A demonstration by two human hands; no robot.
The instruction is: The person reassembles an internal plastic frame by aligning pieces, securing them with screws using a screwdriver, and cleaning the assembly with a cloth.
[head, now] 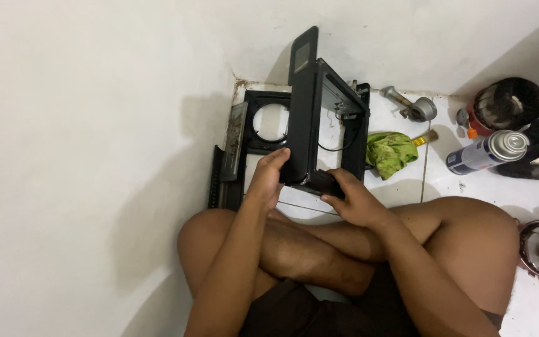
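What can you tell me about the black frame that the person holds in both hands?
The black frame is a boxy, open shell, seemingly metal or hard plastic, standing tilted on end over the white tiled floor. Thin wires and a small metal bracket show inside its opening, and a flat panel with a grey window rises from its top. The left hand has its grip on the lower left edge; the right hand holds a dark part at its lower end. A green cloth lies beside it.
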